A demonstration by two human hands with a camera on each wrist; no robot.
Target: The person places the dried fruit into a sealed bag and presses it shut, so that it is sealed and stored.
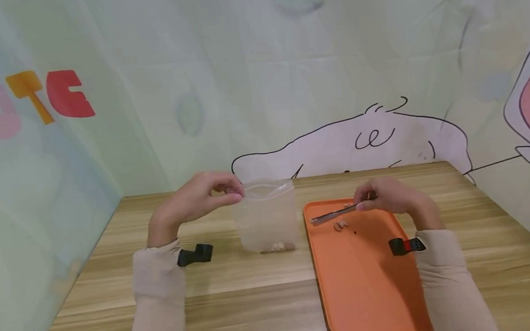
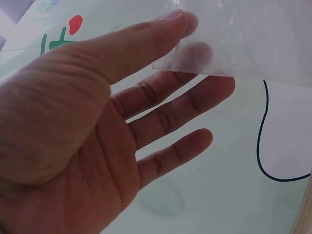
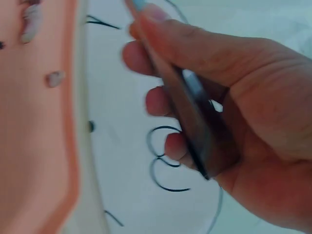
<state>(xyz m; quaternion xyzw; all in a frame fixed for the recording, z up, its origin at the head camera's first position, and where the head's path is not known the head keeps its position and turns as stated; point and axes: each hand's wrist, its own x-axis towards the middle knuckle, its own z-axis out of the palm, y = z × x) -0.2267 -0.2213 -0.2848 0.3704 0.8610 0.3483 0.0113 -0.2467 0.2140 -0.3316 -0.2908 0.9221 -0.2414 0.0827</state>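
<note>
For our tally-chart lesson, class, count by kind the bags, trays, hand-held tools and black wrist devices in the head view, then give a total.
Clear zip bag: 1
Orange tray: 1
Thin hand-held tool: 1
Black wrist devices: 2
Total: 5

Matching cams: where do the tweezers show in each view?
Head: tweezers right of center, in the right hand, over the orange tray.
Left wrist: not in it.
Right wrist: slanting from the top edge, left of center, down into that hand.
Shared landmark: white, black-outlined cartoon on the backdrop, cropped in wrist views.
</note>
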